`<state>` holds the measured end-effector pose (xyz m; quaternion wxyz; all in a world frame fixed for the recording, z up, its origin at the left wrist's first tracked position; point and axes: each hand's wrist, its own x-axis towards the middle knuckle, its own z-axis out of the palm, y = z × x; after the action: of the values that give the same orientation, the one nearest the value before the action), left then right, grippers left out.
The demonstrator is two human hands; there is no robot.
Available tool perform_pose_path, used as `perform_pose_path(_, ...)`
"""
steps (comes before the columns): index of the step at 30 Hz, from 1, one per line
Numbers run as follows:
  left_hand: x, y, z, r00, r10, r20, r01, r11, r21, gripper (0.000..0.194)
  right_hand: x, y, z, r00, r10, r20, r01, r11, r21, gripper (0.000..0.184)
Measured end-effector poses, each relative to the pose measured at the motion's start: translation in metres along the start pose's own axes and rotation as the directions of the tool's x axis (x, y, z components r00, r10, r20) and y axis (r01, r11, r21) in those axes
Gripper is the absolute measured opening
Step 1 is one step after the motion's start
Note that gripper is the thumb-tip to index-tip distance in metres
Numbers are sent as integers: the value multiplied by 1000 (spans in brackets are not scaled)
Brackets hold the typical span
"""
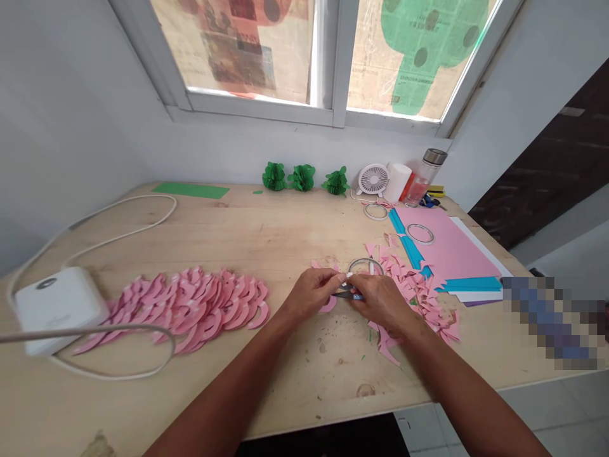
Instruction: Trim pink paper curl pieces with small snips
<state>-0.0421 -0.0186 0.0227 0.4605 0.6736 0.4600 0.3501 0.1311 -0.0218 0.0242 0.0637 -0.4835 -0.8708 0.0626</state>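
Over the middle of the table, my left hand [311,293] and my right hand [380,298] meet with fingertips close together. Scissors [351,295] with dark blades and a blue part sit in my right hand, pointing left. Between the fingertips shows a small white strip [349,277], pinched by my left hand; its kind is unclear. A curved pink paper piece [328,306] lies just under my left fingers. Right behind my hands is a tape roll [365,261], partly hidden by my right hand.
Left lies a heap of curved pink paper pieces [204,304] beside a white box with a cable [61,304]. Pink scraps [413,279] and coloured sheets [447,241] are right. Green paper ornaments [302,178], a fan [373,179] and a bottle [427,178] stand along the wall.
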Motion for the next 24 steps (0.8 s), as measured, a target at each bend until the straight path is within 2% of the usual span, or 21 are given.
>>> perform_pose_path(12, -1, -2, 0, 1000, 7, -7, -7, 999, -35, 35, 0, 1, 0, 1000, -18, -21, 18, 1000, 16, 29)
perform_pose_path(16, -1, -2, 0, 1000, 0, -27, -2, 998, -67, 31, 0, 0, 0, 1000, -15, -12, 15, 1000, 19, 25)
perform_pose_path(24, 0, 0, 1, 994, -99, -55, 84, 970, -228, 31, 0, 0, -1, 1000, 6, 7, -6, 1000, 2, 16)
